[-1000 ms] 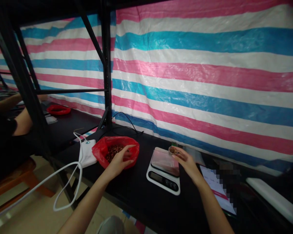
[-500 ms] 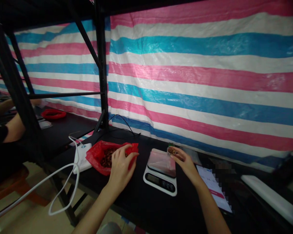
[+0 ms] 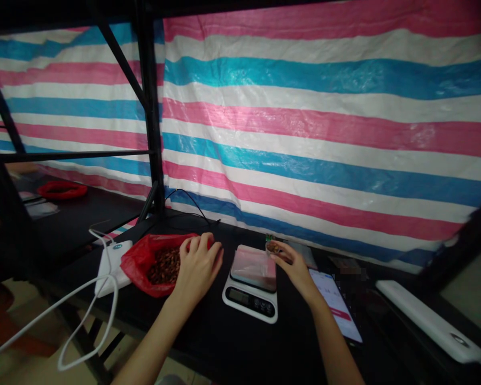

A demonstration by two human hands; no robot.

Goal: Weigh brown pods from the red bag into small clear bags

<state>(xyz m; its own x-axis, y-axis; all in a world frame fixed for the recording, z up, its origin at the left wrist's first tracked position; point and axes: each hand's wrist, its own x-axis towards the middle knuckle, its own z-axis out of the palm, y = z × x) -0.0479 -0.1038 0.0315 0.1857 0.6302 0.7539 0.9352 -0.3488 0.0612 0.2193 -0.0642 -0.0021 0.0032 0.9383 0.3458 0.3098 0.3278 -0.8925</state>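
A red plastic bag (image 3: 138, 267) lies open on the black table, with small brown pieces (image 3: 165, 265) inside. My left hand (image 3: 198, 262) is at the bag's right edge, fingers curled over the red plastic; its fingertips are partly hidden. In my right hand (image 3: 291, 262) is a small clear cup (image 3: 272, 247) of brown pieces, pinched between thumb and fingers beside the back right of the scale. The white digital scale (image 3: 250, 302) stands between my hands, with a clear plastic bag (image 3: 254, 264) lying flat on its platform.
A phone (image 3: 334, 305) lies right of the scale, and a long white device (image 3: 423, 321) farther right. A white box (image 3: 114, 267) with white cables is at the left. Black shelf posts (image 3: 152, 117) stand behind. Another person's arm and a red bag (image 3: 62, 190) are far left.
The view has turned right, so things sit farther left. My left hand has shifted right relative to the red bag, uncovering more brown pieces. My right hand still holds the cup.
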